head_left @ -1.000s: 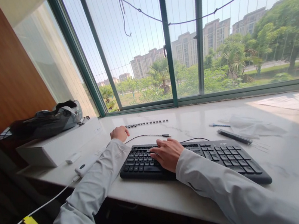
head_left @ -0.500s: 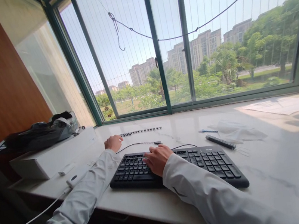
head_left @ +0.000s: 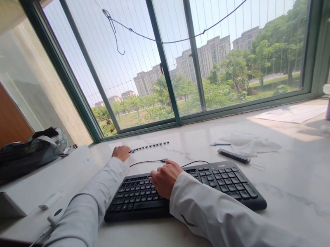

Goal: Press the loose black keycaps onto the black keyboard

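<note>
A black keyboard lies on the white marbled countertop, near its front edge. My right hand rests over the middle of the keys with its fingers curled down; what is between the fingertips is hidden. Beyond the keyboard's left end, my left hand is at the near-left end of a row of small black keycaps. Its fingers are bent down and pressed together against the counter, and anything in them is too small to make out. A black cable with a plug lies between keyboard and row.
A bundle of thin black sticks, a blue pen-like tool and a crumpled clear plastic bag lie right of the keyboard. Paper lies by the window. At left, a white box carries a dark bag.
The view has turned slightly right, so everything shifts left in the picture. My left hand stays by the keycap row and my right hand stays over the keyboard, its fingers slightly more curled.
</note>
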Available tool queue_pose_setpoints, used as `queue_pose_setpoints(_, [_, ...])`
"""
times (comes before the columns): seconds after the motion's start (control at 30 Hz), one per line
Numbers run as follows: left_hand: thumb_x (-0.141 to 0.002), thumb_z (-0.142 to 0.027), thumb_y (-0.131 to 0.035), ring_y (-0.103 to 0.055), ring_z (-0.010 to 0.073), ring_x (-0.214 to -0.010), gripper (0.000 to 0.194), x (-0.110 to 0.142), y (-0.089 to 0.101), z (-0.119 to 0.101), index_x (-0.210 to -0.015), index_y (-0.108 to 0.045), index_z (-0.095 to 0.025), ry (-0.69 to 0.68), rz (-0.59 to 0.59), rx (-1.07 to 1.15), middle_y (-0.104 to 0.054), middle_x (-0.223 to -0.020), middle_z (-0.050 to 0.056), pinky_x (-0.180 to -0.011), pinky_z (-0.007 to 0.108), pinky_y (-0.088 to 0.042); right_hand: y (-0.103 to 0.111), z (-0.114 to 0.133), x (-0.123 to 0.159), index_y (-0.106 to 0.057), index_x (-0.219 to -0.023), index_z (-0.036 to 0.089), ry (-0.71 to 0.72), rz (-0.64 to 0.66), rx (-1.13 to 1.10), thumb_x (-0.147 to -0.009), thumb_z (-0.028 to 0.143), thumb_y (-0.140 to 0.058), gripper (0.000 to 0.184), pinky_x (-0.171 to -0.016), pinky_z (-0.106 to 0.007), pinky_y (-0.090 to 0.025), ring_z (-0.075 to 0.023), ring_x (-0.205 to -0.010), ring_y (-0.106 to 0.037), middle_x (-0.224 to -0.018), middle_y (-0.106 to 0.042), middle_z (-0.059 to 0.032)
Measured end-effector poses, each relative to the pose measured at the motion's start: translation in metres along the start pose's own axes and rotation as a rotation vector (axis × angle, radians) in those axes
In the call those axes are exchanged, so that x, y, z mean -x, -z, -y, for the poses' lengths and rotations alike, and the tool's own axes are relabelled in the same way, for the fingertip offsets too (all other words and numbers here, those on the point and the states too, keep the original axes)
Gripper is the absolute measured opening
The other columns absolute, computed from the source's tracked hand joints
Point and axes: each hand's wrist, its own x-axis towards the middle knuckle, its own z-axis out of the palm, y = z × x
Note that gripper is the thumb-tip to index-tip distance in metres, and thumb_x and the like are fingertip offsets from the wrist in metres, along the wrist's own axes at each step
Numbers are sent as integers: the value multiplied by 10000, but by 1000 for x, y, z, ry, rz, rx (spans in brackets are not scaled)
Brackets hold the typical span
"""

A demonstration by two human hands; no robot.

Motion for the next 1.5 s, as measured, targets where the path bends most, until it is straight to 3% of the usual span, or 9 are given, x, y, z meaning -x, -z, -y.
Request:
queue_pose_setpoints(0.2, [-913, -357, -553, -585, 222, -1029, 357, -10, -10, -2, -1192, -560, -133, -23, 34, -75, -578, -1182, 86, -871, 422, -514, 1, -1, 0, -666, -822, 180, -10, 15, -9, -935, 329, -387, 336, -832, -356, -389, -180, -682, -662, -745, -709, -77])
queue_pose_setpoints(0.47, [-915, -341, -553, -589, 216, -1024, 354, -8, -8, -6, -1206, -552, -139, -38, 40, -78, -574, -1191, 96, -860, 418, -520, 0, 0, 0, -666, -810, 179, -3, 24, -22, -935, 321, -384, 339, -818, -354, -386, -183, -681, -663, -740, -712, -77])
queue_pose_setpoints(0.63, [-923, -312, -532, -599, 221, -995, 275, 6, 9, -8, -1109, -610, -125, -63, -21, -37, -610, -1121, 92, -856, 415, -504, -2, 0, 0, -659, -794, 180, 15, 27, 2, -934, 319, -380, 342, -797, -349, -379, -182, -679, -662, -736, -713, -78])
queue_pose_setpoints(0.73, [-917, -268, -484, -622, 269, -940, 262, 17, 31, -11, -888, -703, -127, -97, -108, -2, -666, -988, 99, -796, 381, -458, 0, 0, 0, -652, -811, 178, 1, 23, 20, -937, 308, -377, 329, -806, -344, -371, -181, -697, -664, -761, -716, -79])
queue_pose_setpoints(0.9, [-948, -389, -392, -623, 243, -913, 363, 58, 74, -38, -1019, -717, -242, -172, -294, 68, -687, -1006, 70, -662, 314, -372, 7, -2, 0, -641, -908, 184, -111, 39, 25, -963, 344, -343, 342, -861, -342, -346, -180, -755, -670, -782, -717, -80])
queue_pose_setpoints(1.0, [-950, -389, -427, -619, 180, -743, 348, 97, 93, -64, -906, -740, -242, -380, -562, 115, -688, -784, 52, -585, 297, -312, 10, -3, 1, -623, -963, 167, -191, 28, 55, -965, 383, -330, 364, -867, -344, -340, -189, -756, -671, -783, -714, -92])
queue_pose_setpoints(1.07, [-945, -367, -463, -597, 145, -658, 297, 122, 101, -79, -939, -736, -248, -422, -742, 126, -681, -729, 32, -553, 296, -287, 11, -4, 1, -604, -990, 146, -234, 18, 86, -964, 409, -325, 384, -862, -350, -337, -200, -733, -671, -772, -709, -106])
queue_pose_setpoints(1.23, [-912, -317, -550, -537, 96, -536, 195, 151, 106, -91, -930, -735, -259, -534, -976, 106, -640, -613, -3, -508, 282, -258, 9, -7, 0, -557, -1052, 143, -326, -32, 121, -970, 476, -294, 433, -817, -336, -332, -206, -688, -666, -748, -703, -100])
queue_pose_setpoints(1.5, [-918, -310, -540, -482, 84, -509, 182, 151, 96, -93, -933, -718, -274, -635, -1015, 102, -614, -616, -13, -489, 268, -237, 4, -13, -2, -526, -1134, 196, -380, -63, 126, -972, 510, -293, 423, -813, -309, -321, -187, -648, -660, -692, -698, -49])
